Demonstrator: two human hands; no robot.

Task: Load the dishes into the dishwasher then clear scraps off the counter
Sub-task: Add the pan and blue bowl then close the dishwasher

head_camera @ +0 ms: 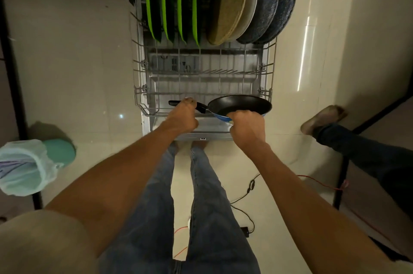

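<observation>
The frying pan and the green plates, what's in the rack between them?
In the head view, no dishes: between the frying pan at the rack's near edge and the green plates at the far end are only bare wire rows.

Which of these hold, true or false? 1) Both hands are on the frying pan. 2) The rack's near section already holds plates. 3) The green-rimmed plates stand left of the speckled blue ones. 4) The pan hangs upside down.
1) True: the left hand holds the handle and the right hand grips the near rim of the frying pan.
2) False: the plates stand at the far end of the rack; the near section has no plates in it.
3) True: the green-rimmed plates stand left of the speckled blue plates.
4) False: its dark inside faces up.
</observation>
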